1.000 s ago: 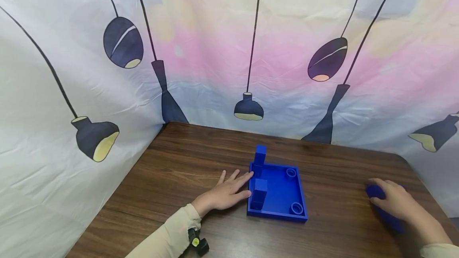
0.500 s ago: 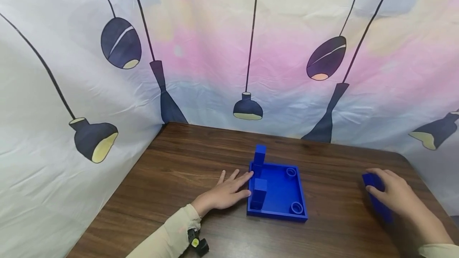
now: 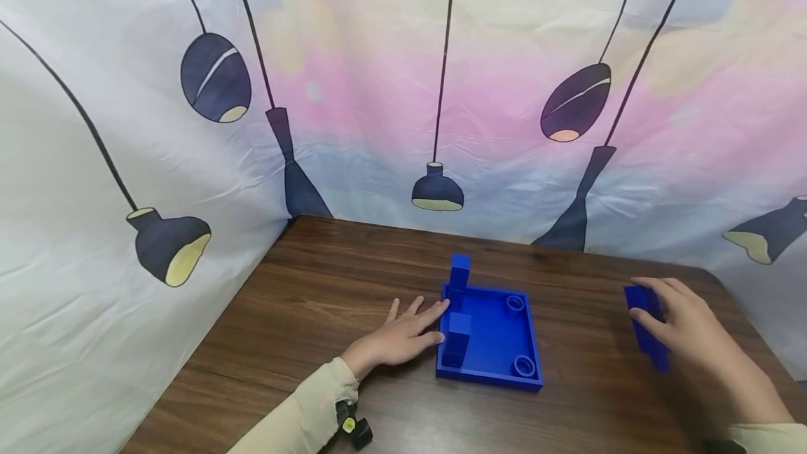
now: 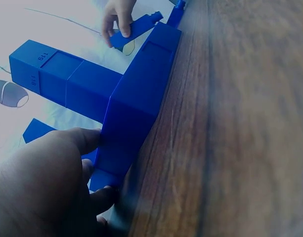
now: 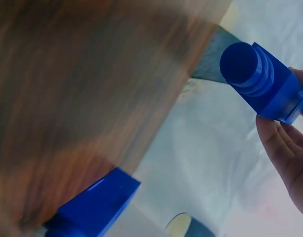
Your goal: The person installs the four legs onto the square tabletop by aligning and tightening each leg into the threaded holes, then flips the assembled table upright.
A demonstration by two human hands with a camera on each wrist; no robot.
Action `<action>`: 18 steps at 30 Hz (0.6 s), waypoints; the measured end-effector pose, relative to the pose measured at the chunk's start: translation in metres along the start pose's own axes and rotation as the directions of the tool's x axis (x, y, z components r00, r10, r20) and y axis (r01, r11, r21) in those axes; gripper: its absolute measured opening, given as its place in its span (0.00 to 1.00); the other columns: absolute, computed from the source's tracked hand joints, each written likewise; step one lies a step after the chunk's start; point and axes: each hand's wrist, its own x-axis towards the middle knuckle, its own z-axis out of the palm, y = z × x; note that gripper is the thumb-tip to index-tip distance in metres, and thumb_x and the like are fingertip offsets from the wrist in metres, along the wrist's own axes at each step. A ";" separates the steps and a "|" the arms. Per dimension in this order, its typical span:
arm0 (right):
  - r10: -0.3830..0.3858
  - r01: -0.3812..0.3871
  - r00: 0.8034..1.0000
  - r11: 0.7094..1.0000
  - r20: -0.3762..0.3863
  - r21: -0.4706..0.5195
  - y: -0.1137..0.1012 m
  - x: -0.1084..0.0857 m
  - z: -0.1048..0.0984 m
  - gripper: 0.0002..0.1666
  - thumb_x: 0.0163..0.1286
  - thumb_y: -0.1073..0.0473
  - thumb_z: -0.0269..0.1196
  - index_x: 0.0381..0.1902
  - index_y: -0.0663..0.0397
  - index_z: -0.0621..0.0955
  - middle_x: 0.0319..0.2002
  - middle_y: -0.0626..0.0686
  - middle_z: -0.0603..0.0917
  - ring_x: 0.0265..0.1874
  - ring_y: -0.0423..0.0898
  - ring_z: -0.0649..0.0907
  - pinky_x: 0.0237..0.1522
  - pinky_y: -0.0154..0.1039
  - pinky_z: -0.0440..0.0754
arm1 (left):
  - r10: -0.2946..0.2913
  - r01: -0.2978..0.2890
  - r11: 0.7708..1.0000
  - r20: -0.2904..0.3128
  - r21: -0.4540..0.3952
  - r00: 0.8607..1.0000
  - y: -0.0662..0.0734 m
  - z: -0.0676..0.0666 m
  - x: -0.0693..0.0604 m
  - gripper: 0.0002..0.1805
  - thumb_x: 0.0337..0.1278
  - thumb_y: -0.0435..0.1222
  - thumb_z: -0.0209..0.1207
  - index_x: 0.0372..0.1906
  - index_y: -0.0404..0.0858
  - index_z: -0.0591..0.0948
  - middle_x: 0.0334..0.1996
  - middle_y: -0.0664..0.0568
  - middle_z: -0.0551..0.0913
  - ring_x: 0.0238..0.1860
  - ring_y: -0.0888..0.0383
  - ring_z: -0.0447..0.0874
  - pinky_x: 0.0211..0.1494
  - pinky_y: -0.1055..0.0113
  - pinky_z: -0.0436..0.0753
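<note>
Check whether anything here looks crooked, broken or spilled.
Nothing stands out: the blue tray sits flat on the table, its two blue posts stand upright, and the right hand holds another blue piece.

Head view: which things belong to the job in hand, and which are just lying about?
Job, apparently:
blue tray, left hand touching its side
near post and far post, upright in it
blue piece, in the right hand

Just there:
wooden table
lamp-print cloth
black wrist device

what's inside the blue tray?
In the tray: two posts along the left, two round sockets at the right corners. Whatever lies beneath the posts is covered.
</note>
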 end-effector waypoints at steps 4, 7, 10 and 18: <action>-0.044 0.044 0.998 0.999 -0.038 -0.007 -0.009 0.007 -0.001 0.32 0.60 0.67 0.78 0.62 0.64 0.80 0.49 0.66 0.82 0.35 0.52 0.81 0.27 0.39 0.77 | -0.004 0.004 1.000 -0.001 -0.003 1.000 0.000 0.001 0.001 0.37 0.83 0.57 0.45 0.87 0.55 0.52 0.83 0.54 0.57 0.86 0.44 0.38 0.80 0.35 0.26; -0.063 0.063 0.996 0.998 -0.057 0.004 -0.016 0.012 -0.002 0.32 0.60 0.68 0.78 0.62 0.63 0.80 0.50 0.66 0.82 0.36 0.54 0.83 0.27 0.38 0.79 | -0.001 0.001 1.000 -0.006 -0.006 1.000 -0.001 0.001 0.001 0.37 0.83 0.57 0.45 0.87 0.54 0.52 0.83 0.54 0.57 0.86 0.44 0.38 0.80 0.35 0.26; -0.073 0.074 0.995 0.997 -0.065 0.012 -0.020 0.015 -0.003 0.33 0.60 0.69 0.78 0.62 0.64 0.80 0.50 0.67 0.82 0.37 0.57 0.84 0.28 0.40 0.81 | 0.001 -0.001 1.000 -0.006 -0.003 1.000 -0.001 0.001 0.001 0.37 0.83 0.57 0.45 0.87 0.55 0.52 0.83 0.55 0.57 0.86 0.45 0.38 0.80 0.35 0.26; -0.119 0.124 0.986 0.992 -0.119 0.034 -0.027 0.021 0.000 0.34 0.56 0.72 0.78 0.61 0.65 0.81 0.48 0.64 0.82 0.34 0.52 0.84 0.27 0.38 0.83 | -0.001 0.001 1.000 -0.002 0.003 1.000 -0.002 0.001 0.002 0.37 0.83 0.58 0.45 0.87 0.55 0.52 0.83 0.55 0.57 0.86 0.45 0.38 0.80 0.35 0.26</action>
